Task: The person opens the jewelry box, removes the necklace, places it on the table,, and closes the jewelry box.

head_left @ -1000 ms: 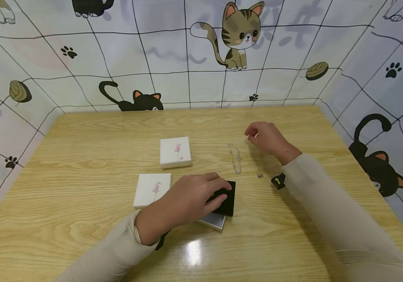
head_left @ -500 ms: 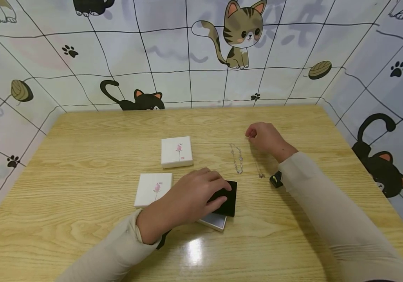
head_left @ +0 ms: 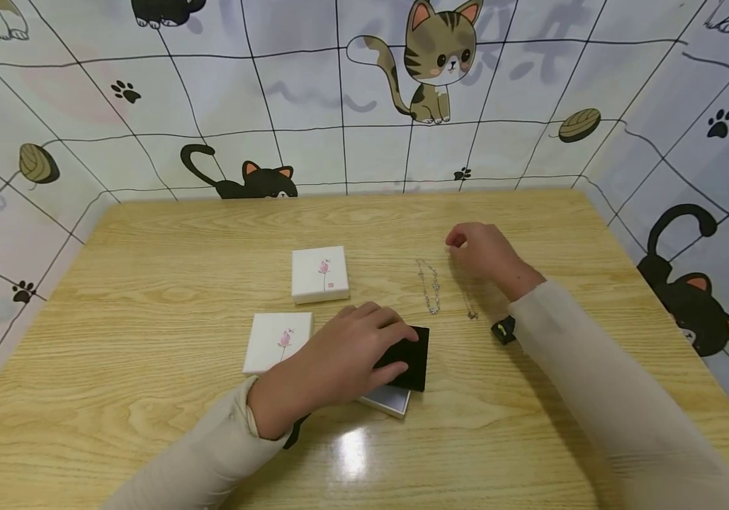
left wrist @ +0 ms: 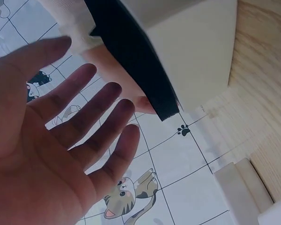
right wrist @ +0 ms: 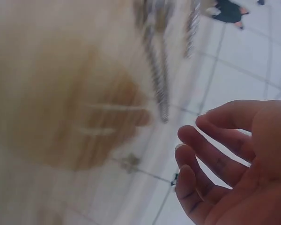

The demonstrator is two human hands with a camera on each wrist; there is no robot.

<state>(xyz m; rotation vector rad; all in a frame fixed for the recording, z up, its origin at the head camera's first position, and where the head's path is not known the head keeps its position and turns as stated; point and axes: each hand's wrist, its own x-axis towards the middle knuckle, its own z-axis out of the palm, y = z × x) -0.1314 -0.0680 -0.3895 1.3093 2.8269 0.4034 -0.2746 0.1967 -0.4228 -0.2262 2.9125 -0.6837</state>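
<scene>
My left hand [head_left: 332, 354] is over a black square pad [head_left: 416, 365], its fingers spread and loosely bent. The pad sits askew over a white open box [head_left: 390, 402] with a grey inside. In the left wrist view the left hand [left wrist: 70, 136] shows empty, above the edge of the black pad [left wrist: 145, 70]. My right hand [head_left: 482, 251] hovers at the far end of a thin necklace [head_left: 471, 312], fingers curled loosely. In the right wrist view no chain shows between the fingers of the right hand [right wrist: 225, 164]; a blurred chain [right wrist: 157, 70] lies beside them.
A silver bracelet [head_left: 431, 287] lies left of the necklace. Two white lids or boxes with a pink flower print, one farther back [head_left: 318, 275] and one nearer [head_left: 275, 343], are on the wooden table [head_left: 147, 297]. A small black device [head_left: 503, 329] is under the right sleeve.
The right thumb and fingers have drawn slightly closer together. The left hand, boxes, pad and jewellery stay as they were; the view shifts a little.
</scene>
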